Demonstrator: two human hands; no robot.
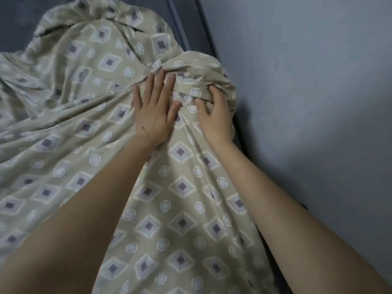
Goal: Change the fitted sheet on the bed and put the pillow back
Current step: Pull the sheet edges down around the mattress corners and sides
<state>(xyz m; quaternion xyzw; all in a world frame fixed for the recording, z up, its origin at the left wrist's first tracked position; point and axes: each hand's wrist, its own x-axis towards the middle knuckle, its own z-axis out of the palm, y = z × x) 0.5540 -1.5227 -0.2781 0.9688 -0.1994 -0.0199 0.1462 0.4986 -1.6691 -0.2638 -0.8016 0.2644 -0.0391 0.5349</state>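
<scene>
Beige sheet point(180, 209) by grey wall point(307, 81): left hand point(151, 115) flat, right hand point(214, 117) gripping it.

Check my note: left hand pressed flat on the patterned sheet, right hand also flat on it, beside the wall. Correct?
Not quite. In the head view the right hand grips a bunched fold of the patterned sheet; the left hand does press flat.

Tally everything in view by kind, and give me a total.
hands: 2 (left hand, right hand)
sheet: 1
bracelet: 1
mattress: 1
wall: 1
Total: 6
</scene>
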